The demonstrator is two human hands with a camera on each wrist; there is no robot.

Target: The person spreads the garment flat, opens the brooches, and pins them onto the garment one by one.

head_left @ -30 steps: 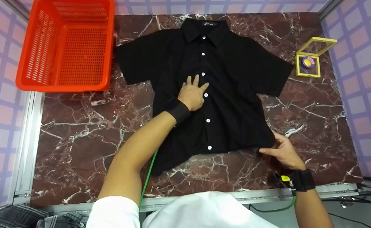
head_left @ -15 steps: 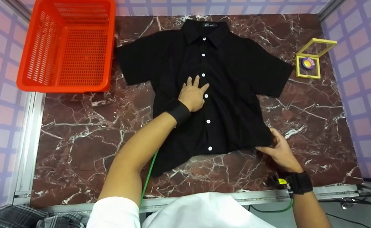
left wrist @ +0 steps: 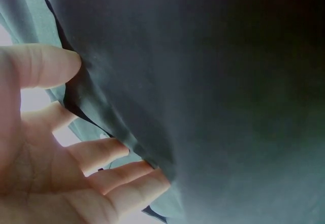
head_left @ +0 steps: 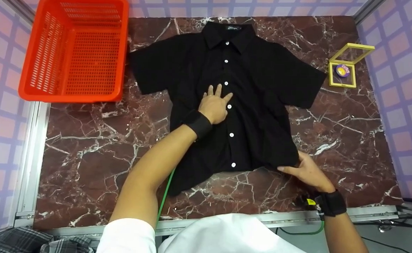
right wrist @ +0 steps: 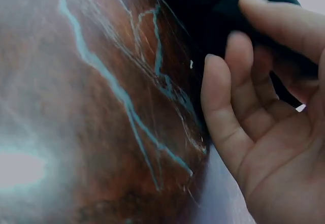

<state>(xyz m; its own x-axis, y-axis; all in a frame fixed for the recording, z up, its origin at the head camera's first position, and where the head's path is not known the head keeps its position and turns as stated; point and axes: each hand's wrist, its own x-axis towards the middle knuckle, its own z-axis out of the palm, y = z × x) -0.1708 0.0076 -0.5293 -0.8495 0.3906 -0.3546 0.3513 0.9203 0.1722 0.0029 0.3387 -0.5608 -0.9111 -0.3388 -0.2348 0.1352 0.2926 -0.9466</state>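
A black short-sleeved shirt [head_left: 262,88] with white buttons lies spread face up on the marble table [head_left: 97,151]. My left hand [head_left: 215,103] rests flat on its middle beside the button row, fingers straight. In the left wrist view those fingers [left wrist: 101,153] press on the dark cloth [left wrist: 228,107]. My right hand [head_left: 304,169] is at the hem's right corner and holds the cloth's edge between thumb and fingers. The right wrist view shows that hand [right wrist: 264,132] with the dark fabric [right wrist: 203,5] running between its fingers above the table [right wrist: 76,107].
An orange perforated basket [head_left: 69,95] stands at the back left. A small yellow open box [head_left: 342,82] holding a purple item [head_left: 342,70] sits at the back right. Plaid cloth [head_left: 19,240] lies below the table's front left corner. Metal rails edge the table.
My right hand has slid left and slightly toward me along the hem, drawing the shirt's right corner inward. The left hand has stayed in place.
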